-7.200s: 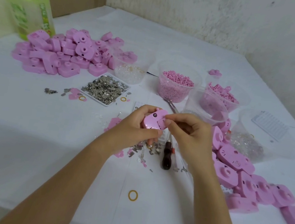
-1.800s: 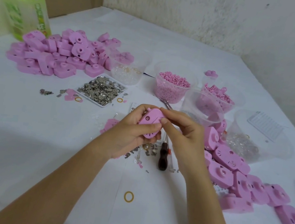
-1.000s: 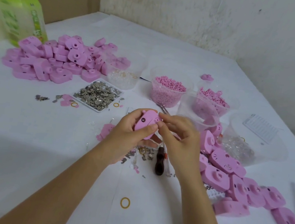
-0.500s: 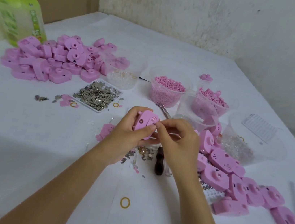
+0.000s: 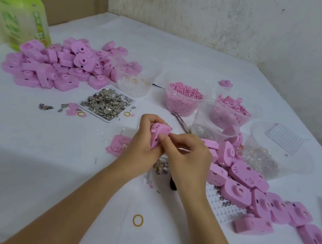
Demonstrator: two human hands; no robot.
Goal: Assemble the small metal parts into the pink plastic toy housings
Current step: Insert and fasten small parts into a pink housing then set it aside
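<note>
My left hand (image 5: 142, 146) grips a pink toy housing (image 5: 159, 133) above the middle of the table, tilted on edge. My right hand (image 5: 187, 160) has its fingers curled against the housing's near side, thumb and forefinger pinched at its edge; whatever small part they hold is hidden. A white tray of small metal parts (image 5: 107, 104) lies to the far left of my hands. A few loose metal parts (image 5: 161, 166) lie under my hands. A pile of pink housings (image 5: 56, 65) sits far left, and another pile of housings (image 5: 259, 193) spreads to the right.
Clear tubs stand behind: one with clear bits (image 5: 134, 81), two with pink pellets (image 5: 184, 98) and pink pieces (image 5: 234, 109), an empty one (image 5: 216, 121), a large one (image 5: 275, 154). Tweezers (image 5: 181, 121), a dark-handled tool (image 5: 173, 184), a white peg board (image 5: 224, 207), rubber band (image 5: 138, 220), green bottle (image 5: 23, 17).
My left hand has tipped the housing more onto its edge, and my right fingers have closed in on its near side. Both hands stay in the same spot above the table.
</note>
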